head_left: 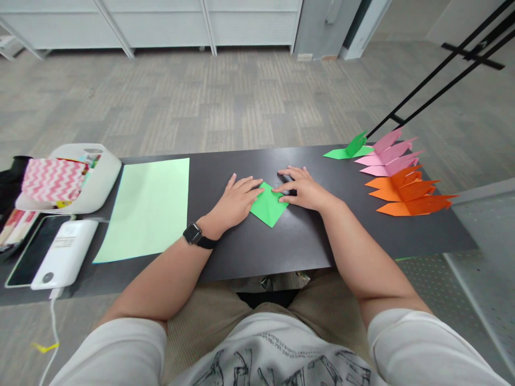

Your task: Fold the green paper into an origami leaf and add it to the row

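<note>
A small folded green paper [269, 205], diamond-shaped, lies on the dark table [281, 246] in front of me. My left hand [235, 201] lies flat with fingers stretched out, its fingertips pressing the paper's left edge; a black watch is on that wrist. My right hand [302, 187] rests on the paper's upper right edge, fingers extended and pressing down. Neither hand lifts the paper off the table.
A light green sheet [148, 206] lies to the left. Beyond it stand a white tray [98, 182] with a pink zigzag item, a white power bank [66, 252] and a phone [32, 252]. Folded green [350, 150], pink [388, 158] and orange [410, 193] paper pieces lie at the right.
</note>
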Available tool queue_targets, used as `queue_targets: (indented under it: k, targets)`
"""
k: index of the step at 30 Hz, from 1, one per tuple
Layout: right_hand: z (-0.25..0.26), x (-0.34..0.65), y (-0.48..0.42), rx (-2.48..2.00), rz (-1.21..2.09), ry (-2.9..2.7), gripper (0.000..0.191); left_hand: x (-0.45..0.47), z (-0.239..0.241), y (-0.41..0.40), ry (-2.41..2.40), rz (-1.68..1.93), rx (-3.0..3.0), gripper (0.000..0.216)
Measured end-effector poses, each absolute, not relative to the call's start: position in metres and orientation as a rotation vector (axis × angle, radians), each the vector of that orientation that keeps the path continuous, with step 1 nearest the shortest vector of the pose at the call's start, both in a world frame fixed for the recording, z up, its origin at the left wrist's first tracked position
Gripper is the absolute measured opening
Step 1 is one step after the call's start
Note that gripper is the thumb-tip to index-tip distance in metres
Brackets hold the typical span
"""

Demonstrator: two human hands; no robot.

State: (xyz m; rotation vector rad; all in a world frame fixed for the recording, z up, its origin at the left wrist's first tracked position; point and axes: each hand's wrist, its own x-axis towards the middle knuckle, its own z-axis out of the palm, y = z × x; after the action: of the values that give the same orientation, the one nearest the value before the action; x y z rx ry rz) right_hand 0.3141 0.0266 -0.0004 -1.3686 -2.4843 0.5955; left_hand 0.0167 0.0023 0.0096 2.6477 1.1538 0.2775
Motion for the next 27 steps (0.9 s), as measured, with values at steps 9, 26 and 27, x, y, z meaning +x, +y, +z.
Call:
queue_targets:
  k: [9, 26, 27]
  targets:
    - [-0.004, 0.315, 0.027, -1.358, 0.585, -2.469, 0.036, 0.001, 0.004, 0.012, 1.296, 0.212, 2.623, 0.046]
    - [-0.004, 0.312, 0.026, -1.342, 0.568, -2.487, 0.037, -0.013, 0.016, 0.025, 1.117, 0.422, 2.602, 0.045]
    - [-0.003, 0.311, 0.026, -1.347, 0.569, -2.487, 0.037, -0.011, 0.015, 0.025, 1.104, 0.409, 2.605, 0.044]
